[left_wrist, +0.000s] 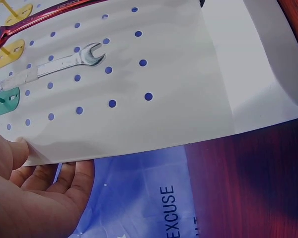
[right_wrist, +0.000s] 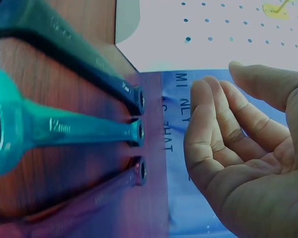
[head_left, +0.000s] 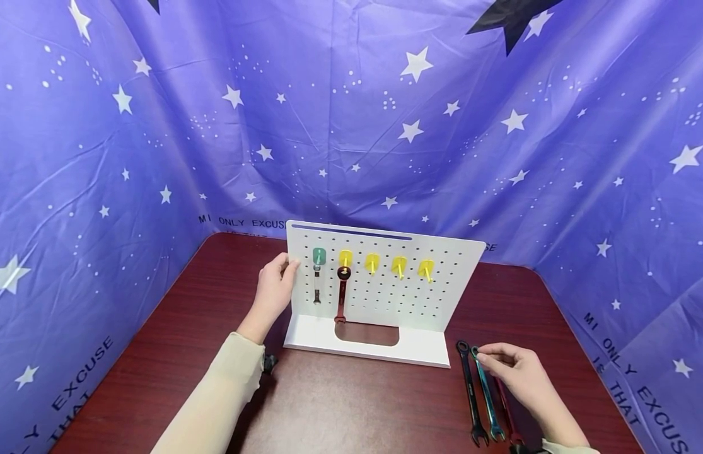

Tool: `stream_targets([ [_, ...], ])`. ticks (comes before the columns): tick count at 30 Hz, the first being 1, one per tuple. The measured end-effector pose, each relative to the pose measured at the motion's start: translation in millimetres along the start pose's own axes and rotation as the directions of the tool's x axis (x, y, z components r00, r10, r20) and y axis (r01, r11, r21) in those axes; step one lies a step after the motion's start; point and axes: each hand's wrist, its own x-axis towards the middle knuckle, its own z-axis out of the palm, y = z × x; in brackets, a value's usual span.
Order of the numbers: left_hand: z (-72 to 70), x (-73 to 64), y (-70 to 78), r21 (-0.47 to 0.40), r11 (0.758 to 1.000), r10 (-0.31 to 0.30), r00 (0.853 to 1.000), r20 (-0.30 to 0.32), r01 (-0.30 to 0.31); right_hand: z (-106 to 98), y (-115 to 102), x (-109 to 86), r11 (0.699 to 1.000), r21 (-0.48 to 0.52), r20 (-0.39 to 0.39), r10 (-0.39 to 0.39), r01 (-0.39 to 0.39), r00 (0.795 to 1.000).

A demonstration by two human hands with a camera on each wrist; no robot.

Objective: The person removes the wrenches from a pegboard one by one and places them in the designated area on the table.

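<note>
A white pegboard stand [head_left: 453, 302] stands upright on the table. My left hand [head_left: 273, 293] grips its left edge, thumb [left_wrist: 19, 151] on the front and fingers behind. A short silver wrench [head_left: 316, 295] hangs from the green hook [head_left: 319, 255]; beside it a red wrench [head_left: 342, 299] hangs on the first yellow hook. My right hand [head_left: 521, 375] hovers by the ring ends of three wrenches at the right: a black one [head_left: 470, 394], a teal one [head_left: 486, 394] marked 12mm, and a dark red one [head_left: 507, 407]. Its fingers [right_wrist: 201, 129] are loosely bent, holding nothing.
Three more yellow hooks [head_left: 399, 266] on the board carry no wrench. The dark red wooden table [head_left: 323, 397] is enclosed by a purple star-printed cloth [head_left: 351, 126]. A cut-out opening [head_left: 367, 333] is in the stand's white base.
</note>
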Motion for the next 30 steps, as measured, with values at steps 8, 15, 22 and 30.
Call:
stream_targets([
  [8,-0.6,-0.1,-0.2,-0.002,1.0,-0.003,1.0,0.01,0.003,11,-9,3.8,0.997,-0.037,0.024,-0.06,0.06,0.998],
  [15,-0.2,0.4,-1.2,0.004,1.0,0.0,1.0,0.006,0.0,25,-13,8.5,0.992,-0.048,0.031,-0.117,0.119,0.993],
  [22,0.0,0.2,-1.0,-0.002,1.0,-0.006,1.0,0.008,0.006,37,-18,11.5,0.987,-0.039,0.028,-0.157,0.158,0.987],
  [30,0.7,0.2,-1.3,0.0,1.0,0.0,1.0,0.002,0.0,49,-26,14.7,0.984,-0.002,0.019,-0.176,0.176,0.984],
])
